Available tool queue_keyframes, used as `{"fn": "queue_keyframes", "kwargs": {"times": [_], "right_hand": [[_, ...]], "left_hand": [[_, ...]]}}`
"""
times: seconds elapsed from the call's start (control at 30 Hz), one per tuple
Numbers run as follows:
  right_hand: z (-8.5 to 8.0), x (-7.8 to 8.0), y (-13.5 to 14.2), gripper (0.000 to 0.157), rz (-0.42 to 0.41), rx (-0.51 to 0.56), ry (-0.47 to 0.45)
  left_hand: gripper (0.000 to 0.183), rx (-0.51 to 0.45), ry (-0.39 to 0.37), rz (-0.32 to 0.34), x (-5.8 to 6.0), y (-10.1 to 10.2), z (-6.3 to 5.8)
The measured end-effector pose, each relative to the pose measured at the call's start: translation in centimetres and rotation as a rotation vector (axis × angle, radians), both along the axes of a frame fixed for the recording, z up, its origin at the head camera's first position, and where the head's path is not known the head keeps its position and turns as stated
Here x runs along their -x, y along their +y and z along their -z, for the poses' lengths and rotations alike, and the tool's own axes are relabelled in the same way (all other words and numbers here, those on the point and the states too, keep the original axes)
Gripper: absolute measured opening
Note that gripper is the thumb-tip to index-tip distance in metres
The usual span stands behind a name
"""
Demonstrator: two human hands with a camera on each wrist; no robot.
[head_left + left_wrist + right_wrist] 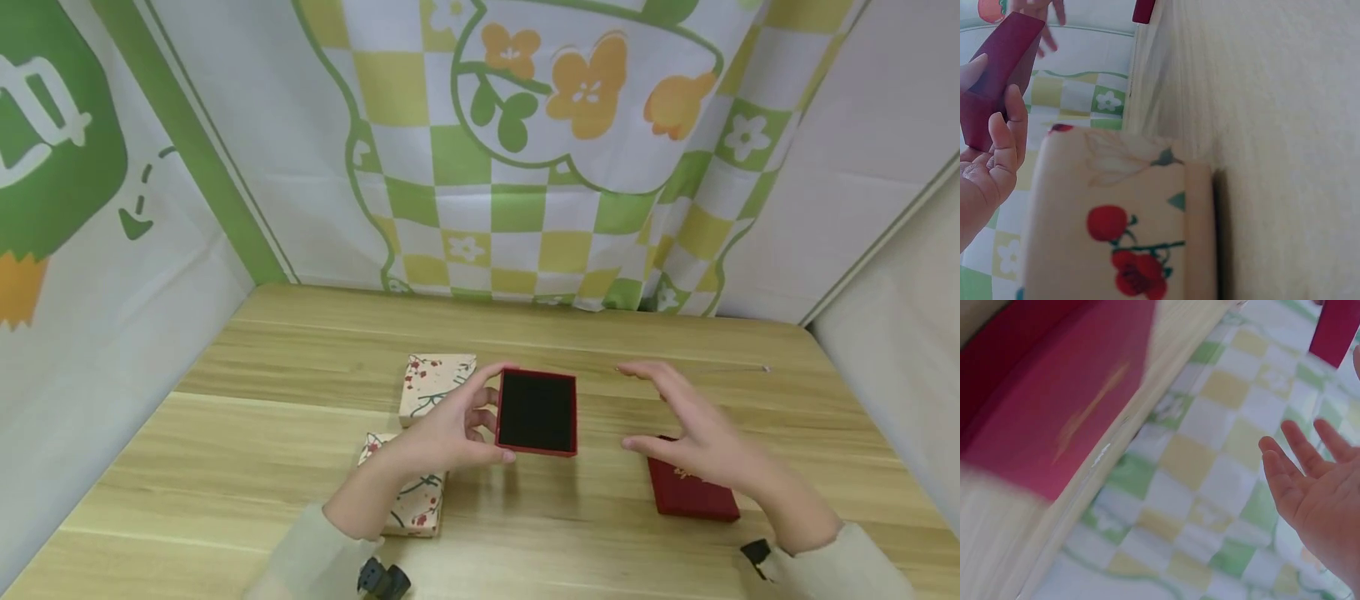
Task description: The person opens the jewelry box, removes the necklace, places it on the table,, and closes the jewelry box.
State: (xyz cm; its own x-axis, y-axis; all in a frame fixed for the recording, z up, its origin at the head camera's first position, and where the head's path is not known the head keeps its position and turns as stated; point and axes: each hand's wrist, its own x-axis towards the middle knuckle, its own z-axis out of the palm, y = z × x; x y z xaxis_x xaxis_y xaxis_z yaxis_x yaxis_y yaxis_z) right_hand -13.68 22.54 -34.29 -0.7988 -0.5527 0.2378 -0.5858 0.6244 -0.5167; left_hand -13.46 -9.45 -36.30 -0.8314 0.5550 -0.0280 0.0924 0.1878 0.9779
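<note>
My left hand grips a small red box base by its left side, thumb at the near edge and fingers at the far edge. Its black lined inside faces up toward the head camera. In the left wrist view the red box shows from its outer side. To the right, my right hand hovers with fingers and thumb spread, nothing between them. Below it on the table lies a dark red lid with a gold design, partly covered by that hand in the head view.
Two cream boxes with red flower prints lie left, one farther back and one nearer, partly behind the left arm. A thin chain-like strand lies at the back right of the wooden table. A checked curtain hangs behind.
</note>
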Motion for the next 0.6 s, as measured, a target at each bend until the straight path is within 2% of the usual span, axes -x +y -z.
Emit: {"fn": "queue_keyframes", "kwargs": {"times": [0.17,0.3,0.43,0.6], "right_hand": [[1.1,-0.2,3.0,0.052,-0.010,-0.087,0.092],[2.1,-0.8,4.7,0.049,-0.028,-0.165,0.123],[3.0,-1.3,5.7,0.058,0.000,-0.248,0.031],[3.5,-1.5,6.2,0.072,0.018,-0.276,-0.144]], "left_hand": [[0.092,0.005,-0.025,-0.007,-0.2,-0.1,0.0],[0.093,0.009,-0.046,-0.012,-0.3,-0.3,0.1],[0.093,0.012,-0.048,-0.016,-0.3,-0.4,0.2],[0.092,0.011,-0.040,-0.016,-0.3,-0.4,0.3]]}}
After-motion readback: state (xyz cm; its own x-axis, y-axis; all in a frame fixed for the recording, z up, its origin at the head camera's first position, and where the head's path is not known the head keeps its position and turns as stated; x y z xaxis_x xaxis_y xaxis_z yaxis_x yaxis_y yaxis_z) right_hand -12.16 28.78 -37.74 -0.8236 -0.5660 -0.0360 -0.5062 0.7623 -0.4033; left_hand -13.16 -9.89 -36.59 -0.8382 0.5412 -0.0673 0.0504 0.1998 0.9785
